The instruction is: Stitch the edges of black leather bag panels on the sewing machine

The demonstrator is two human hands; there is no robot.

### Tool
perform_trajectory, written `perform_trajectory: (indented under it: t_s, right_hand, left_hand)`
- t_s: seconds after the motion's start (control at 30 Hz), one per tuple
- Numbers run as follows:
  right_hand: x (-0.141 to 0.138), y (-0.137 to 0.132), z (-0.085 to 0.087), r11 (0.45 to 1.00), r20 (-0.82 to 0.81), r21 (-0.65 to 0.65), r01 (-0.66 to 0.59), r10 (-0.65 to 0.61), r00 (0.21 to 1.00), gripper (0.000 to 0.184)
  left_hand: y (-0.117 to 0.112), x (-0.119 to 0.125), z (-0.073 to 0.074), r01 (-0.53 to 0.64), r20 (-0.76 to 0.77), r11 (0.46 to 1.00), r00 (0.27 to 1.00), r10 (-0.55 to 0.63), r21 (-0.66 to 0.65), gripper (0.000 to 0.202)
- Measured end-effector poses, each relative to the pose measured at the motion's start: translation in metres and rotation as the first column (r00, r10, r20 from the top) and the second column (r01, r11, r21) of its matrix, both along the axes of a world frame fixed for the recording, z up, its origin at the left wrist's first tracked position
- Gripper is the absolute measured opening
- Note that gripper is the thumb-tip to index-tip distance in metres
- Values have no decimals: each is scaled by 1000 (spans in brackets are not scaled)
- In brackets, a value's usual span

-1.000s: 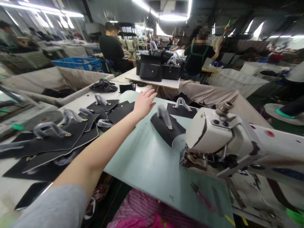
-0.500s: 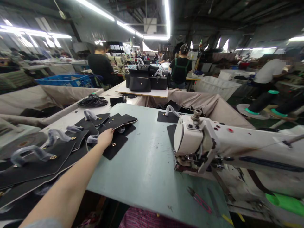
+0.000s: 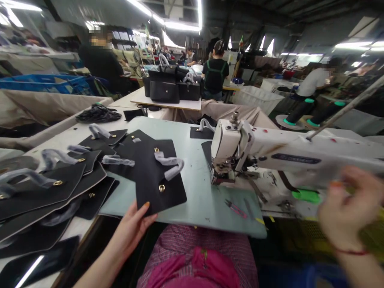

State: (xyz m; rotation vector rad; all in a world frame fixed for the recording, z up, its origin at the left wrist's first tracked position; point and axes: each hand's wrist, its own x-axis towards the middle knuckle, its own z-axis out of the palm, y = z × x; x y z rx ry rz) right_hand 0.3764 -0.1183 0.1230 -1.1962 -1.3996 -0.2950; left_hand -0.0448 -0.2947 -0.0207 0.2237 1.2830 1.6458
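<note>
My left hand [image 3: 133, 228] grips the near edge of a black leather bag flap [image 3: 159, 188], which has a gold clasp and a plastic-wrapped handle. That flap lies across a pale green sewing table [image 3: 192, 204] and overlaps other black flaps [image 3: 126, 140]. More flaps with gold eyelets and wrapped handles [image 3: 45, 188] overlap in a pile to my left. My right hand [image 3: 345, 208] is raised and blurred at the lower right, in front of the sewing machine's arm. Nothing shows in it, and its curled fingers touch nothing visible.
A white industrial sewing machine [image 3: 231, 148] stands right of the flap, with pink-handled snips [image 3: 235, 209] on the table before it. Finished black bags [image 3: 164, 91] stand on a far table. Co-workers sit and stand beyond, among fabric-lined bins.
My left hand has drawn a flap from the pile toward the table's near edge. My right hand has entered at the lower right, and the view has tilted down and shifted.
</note>
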Motion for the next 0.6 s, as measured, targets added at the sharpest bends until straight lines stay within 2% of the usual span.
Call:
perform_trajectory:
  t_s: [0.03,0.07,0.1,0.13,0.17,0.2,0.23,0.3,0.37,0.4,0.43,0.47,0.53,0.6]
  right_hand:
    - [-13,-23,-27,962,0,-185,-199,203,979,55]
    - [-30,-48,-58,765,-111,-466,-444,447,888,48]
    - [-51,-75,-90,454,-331,-649,-610,554,764,45]
    - [-73,-102,-121,190,-547,-697,-692,484,684,45]
    - [-94,-125,-147,28,-700,-658,-753,347,624,47]
    - [-112,-144,-169,-41,-796,-592,-805,188,575,50]
    - [-127,-159,-185,-64,-863,-506,-860,36,505,50]
    - [-145,-173,-200,40,-926,-339,-940,-191,326,53]
    - [-151,-174,-200,156,-938,-239,-958,-293,186,54]
    - [-152,-172,-197,167,-938,-216,-962,-308,158,53]
    - [-152,-170,-194,154,-939,-217,-964,-303,163,51]
    - [-153,-167,-191,129,-941,-242,-962,-274,200,48]
    - [-154,-163,-186,85,-929,-354,-931,-146,340,42]
    - [-155,-161,-182,105,-871,-488,-867,11,492,38]
  left_hand:
    - [-16,25,-14,14,114,999,993,-8,-47,41]
    - [-29,47,-27,17,211,995,978,3,-94,42]
    - [-40,66,-39,30,297,990,955,12,-137,45]
    - [-48,82,-48,35,361,985,932,29,-171,47]
    - [-54,94,-55,39,402,980,915,43,-194,48]
    - [-58,102,-60,40,420,978,906,51,-206,49]
    - [-60,106,-63,36,419,977,907,55,-208,50]
    - [-62,107,-65,34,395,979,917,50,-202,50]
    - [-63,105,-64,51,381,975,924,35,-215,49]
    - [-63,105,-63,65,384,973,923,26,-222,49]
    - [-64,105,-63,85,392,970,920,11,-228,48]
    - [-65,107,-63,109,396,968,918,-11,-227,48]
    - [-69,112,-65,163,379,966,922,-77,-199,46]
    - [-72,116,-68,169,301,966,948,-104,-198,44]
